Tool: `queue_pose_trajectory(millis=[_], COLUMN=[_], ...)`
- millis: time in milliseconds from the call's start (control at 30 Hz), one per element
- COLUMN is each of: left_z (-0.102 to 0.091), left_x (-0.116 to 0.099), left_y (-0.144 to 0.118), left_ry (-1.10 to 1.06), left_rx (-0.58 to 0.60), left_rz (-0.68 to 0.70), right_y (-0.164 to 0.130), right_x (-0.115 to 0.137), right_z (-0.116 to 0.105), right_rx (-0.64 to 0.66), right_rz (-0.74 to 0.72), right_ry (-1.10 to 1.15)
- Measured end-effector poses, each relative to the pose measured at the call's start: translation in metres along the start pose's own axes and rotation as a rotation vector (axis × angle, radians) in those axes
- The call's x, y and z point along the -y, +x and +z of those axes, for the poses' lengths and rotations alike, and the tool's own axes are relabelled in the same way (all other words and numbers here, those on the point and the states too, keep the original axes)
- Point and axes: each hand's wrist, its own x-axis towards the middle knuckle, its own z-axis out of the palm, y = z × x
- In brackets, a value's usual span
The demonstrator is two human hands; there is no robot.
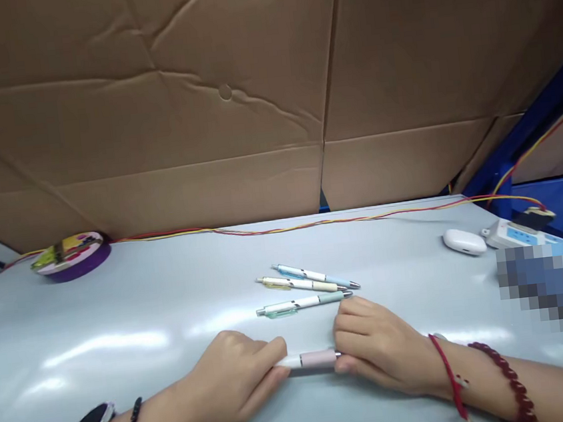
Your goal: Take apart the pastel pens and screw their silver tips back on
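A white pen with a pink grip lies level between my two hands, close above the table. My left hand pinches its white barrel between thumb and forefinger, hiding that end. At the other end, the fingers of my right hand close round the tip. Just beyond are three similar pens: a blue and white pen, a yellow and white pen and a green and white pen. They lie side by side on the table, their metal tips pointing right.
A purple-sided round box stands at the back left. At the right are a white earbud case and a power strip. Red and yellow wires run along the table's back edge, before a cardboard wall.
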Motion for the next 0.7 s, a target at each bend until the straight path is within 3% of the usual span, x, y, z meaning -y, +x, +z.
queue_pose_trajectory(millis=[400,500,600,700], left_z=[0.0026,-0.0001,-0.0038,-0.0044], left_x=[0.0037,0.0032,0.002,0.0016], left_y=[-0.0006,-0.0029,-0.0045,-0.0043], left_ry=[0.004,-0.051,-0.066,-0.027], left_rx=[-0.049,-0.112,-0.15,-0.15], left_rz=[0.015,0.035,0.158,0.247], right_y=[-0.0002,-0.0003,0.0013,0.003], right_x=[-0.0001,-0.0023,-0.0044,-0.0053], right_z=[-0.0022,-0.0022,-0.0039,-0.0055], right_rx=[0.009,0.02,-0.023,-0.041], right_rz=[-0.001,0.113,0.269,0.337], right_ry=[0.053,0.144,0.266,0.334])
